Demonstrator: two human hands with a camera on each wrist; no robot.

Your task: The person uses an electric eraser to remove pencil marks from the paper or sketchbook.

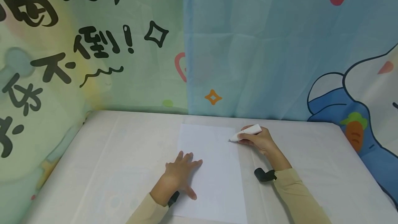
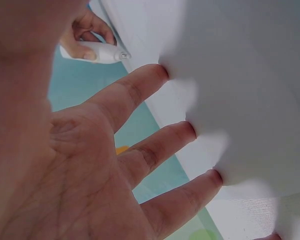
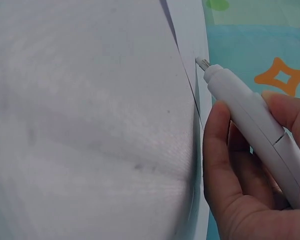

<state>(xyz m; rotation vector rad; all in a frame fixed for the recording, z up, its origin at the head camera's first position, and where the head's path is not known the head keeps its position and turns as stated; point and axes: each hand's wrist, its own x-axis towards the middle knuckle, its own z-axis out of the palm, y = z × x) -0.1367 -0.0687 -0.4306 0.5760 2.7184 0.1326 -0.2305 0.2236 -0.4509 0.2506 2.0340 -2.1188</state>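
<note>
A blank white sheet of paper (image 1: 214,168) lies on the white-covered table. My left hand (image 1: 180,174) rests on its left side with the fingers spread, and in the left wrist view the fingertips (image 2: 157,73) touch the paper. My right hand (image 1: 256,139) grips a white correction pen (image 1: 248,133) near the sheet's upper right corner. The pen's thin metal tip (image 3: 204,63) points left, close to the paper's edge; whether it touches the sheet I cannot tell. No mark shows on the paper.
The table's white cover (image 1: 130,141) stretches out on both sides of the sheet. Printed cloth backdrops (image 1: 248,51) stand behind the table and along its left side. A black wrist-worn piece (image 1: 264,175) sits at the right sleeve.
</note>
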